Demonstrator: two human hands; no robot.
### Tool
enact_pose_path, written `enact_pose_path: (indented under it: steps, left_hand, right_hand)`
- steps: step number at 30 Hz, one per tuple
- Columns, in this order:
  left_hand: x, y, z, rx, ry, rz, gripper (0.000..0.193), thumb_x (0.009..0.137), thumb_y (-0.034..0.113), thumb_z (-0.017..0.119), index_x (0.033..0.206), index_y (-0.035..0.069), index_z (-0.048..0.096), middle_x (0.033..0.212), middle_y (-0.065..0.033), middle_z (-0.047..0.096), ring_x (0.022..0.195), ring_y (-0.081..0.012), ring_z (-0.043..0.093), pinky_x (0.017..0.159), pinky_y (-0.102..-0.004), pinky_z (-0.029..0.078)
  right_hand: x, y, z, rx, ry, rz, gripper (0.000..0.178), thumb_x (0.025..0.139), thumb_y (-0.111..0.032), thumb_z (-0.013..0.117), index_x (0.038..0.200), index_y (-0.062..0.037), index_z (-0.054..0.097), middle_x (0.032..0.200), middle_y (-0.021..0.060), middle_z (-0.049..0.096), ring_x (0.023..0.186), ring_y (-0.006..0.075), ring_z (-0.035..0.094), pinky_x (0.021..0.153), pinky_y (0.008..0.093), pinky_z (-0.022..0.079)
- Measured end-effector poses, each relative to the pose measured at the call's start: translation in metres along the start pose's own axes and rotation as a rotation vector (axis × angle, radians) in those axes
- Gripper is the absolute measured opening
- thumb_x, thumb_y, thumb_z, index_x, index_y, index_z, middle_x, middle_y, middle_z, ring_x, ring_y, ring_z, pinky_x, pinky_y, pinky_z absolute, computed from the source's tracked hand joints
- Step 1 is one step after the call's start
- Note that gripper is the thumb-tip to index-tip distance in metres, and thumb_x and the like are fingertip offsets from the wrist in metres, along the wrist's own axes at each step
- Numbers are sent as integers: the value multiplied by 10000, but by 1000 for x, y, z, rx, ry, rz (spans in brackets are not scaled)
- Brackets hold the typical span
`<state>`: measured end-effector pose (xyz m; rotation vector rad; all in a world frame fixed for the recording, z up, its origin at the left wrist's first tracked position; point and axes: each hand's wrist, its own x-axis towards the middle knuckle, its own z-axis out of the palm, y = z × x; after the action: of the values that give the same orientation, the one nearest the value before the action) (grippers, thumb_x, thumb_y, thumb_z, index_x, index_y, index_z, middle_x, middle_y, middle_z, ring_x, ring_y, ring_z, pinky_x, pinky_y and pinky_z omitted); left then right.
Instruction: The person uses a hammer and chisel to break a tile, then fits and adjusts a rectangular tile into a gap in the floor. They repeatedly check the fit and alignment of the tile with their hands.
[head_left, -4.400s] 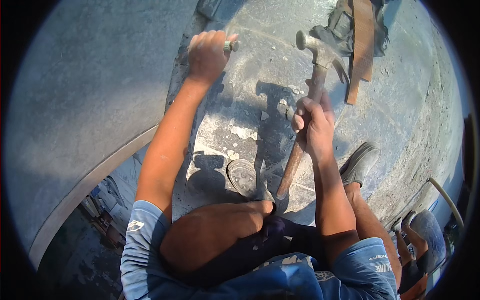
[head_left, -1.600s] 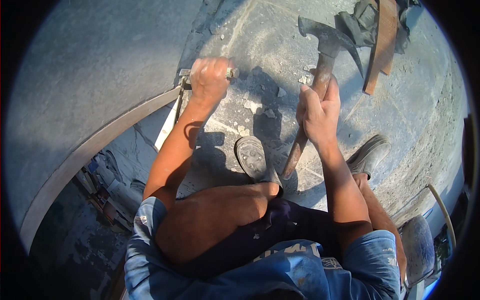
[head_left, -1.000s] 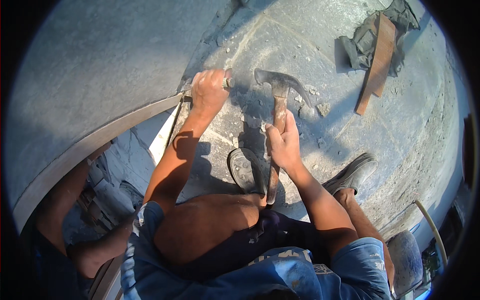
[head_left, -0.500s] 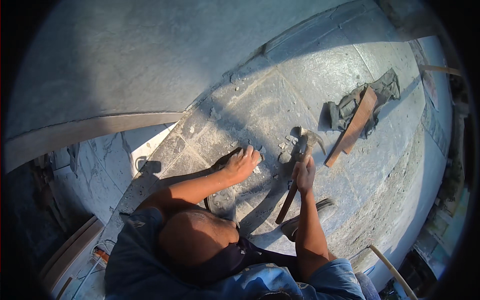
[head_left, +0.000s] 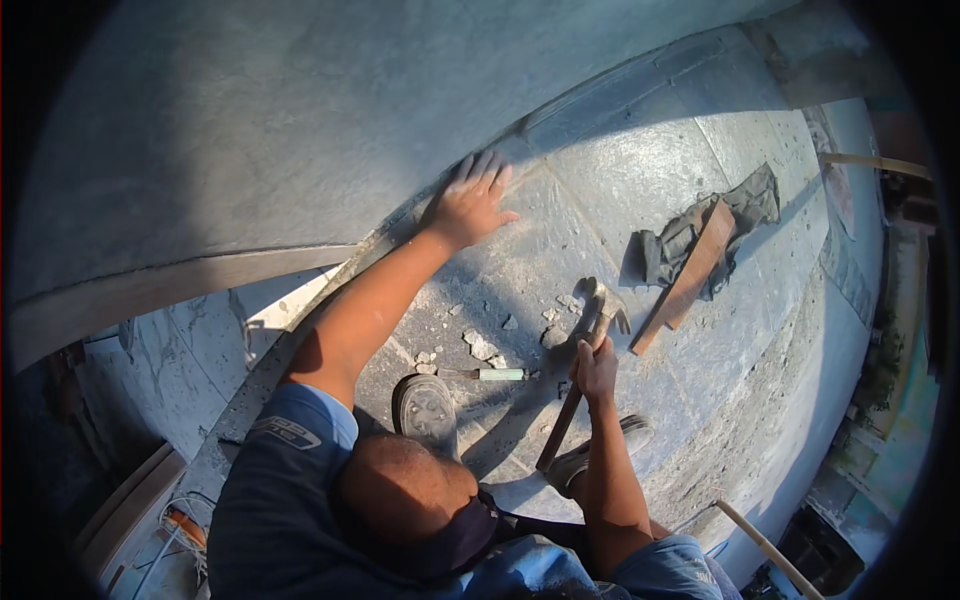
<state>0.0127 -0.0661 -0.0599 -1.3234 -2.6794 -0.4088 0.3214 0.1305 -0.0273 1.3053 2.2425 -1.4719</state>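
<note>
My left hand (head_left: 474, 206) reaches far forward, palm down, its fingers spread beside the base of the wall (head_left: 300, 120). Nothing shows in its grasp. My right hand (head_left: 596, 371) grips a claw hammer (head_left: 562, 428) by the wooden handle, with the head up and away from me. On the dusty tiled floor (head_left: 640, 170) between my hands lie several loose mortar chips (head_left: 480, 346). Just beyond my left shoe (head_left: 426, 408) rests a tool with a pale green handle (head_left: 501, 374) and a thin dark shank, whose exact kind I cannot tell.
A reddish-brown wooden strip (head_left: 690, 275) lies across a crumpled dark cloth or bag (head_left: 745, 205) to the right. My right shoe (head_left: 600, 455) is partly hidden by my forearm. A long pale pole (head_left: 770, 545) slants at lower right. White marbled slabs (head_left: 165, 350) are at left.
My left hand has moved forward from the rubble to the wall base, and its fingers have spread. The green-handled tool now shows near my shoe. My right hand still holds the hammer.
</note>
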Motion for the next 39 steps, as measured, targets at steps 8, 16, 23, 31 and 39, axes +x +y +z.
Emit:
enact_pose_path:
  steps: [8,16,23,31,39]
  left_hand:
    - [-121,88,-34,-400,-169,-83,730,959,512,568,1390,-65,451,1482,-261,414,1416,-398,360,1168,-524,292]
    - [-104,33,-15,-56,-51,-380,742,967,482,553,1433,-71,387,1543,-270,325,1460,-414,273,1205,-539,204]
    - [-42,36,-7,-61,-105,-174,842,962,544,519,1507,-52,280,1571,-256,292,1480,-387,252,1220,-497,202]
    - [-41,71,2,-515,-439,477,847,961,555,511,1521,-33,270,1582,-227,295,1496,-346,242,1230,-488,182]
    - [-2,3,9,-10,-64,-40,857,978,575,456,1526,-51,250,1597,-228,250,1490,-360,233,1230,-473,176]
  right_hand:
    - [4,4,-24,-547,184,-35,496,935,-452,651,1046,22,557,711,187,673,697,345,700,657,465,525]
    - [75,28,-106,-483,760,-139,762,882,-609,653,1271,38,549,1179,291,590,1104,436,576,942,498,460]
    - [130,53,-134,-439,710,-81,1051,787,-684,708,1455,65,393,1334,344,523,1241,468,522,1049,474,420]
    - [150,58,-136,-183,561,104,1074,687,-467,888,1429,111,368,1246,249,608,1102,341,627,951,379,493]
    - [157,43,-156,126,243,22,643,763,-285,867,1210,47,544,1057,100,651,822,186,640,724,290,508]
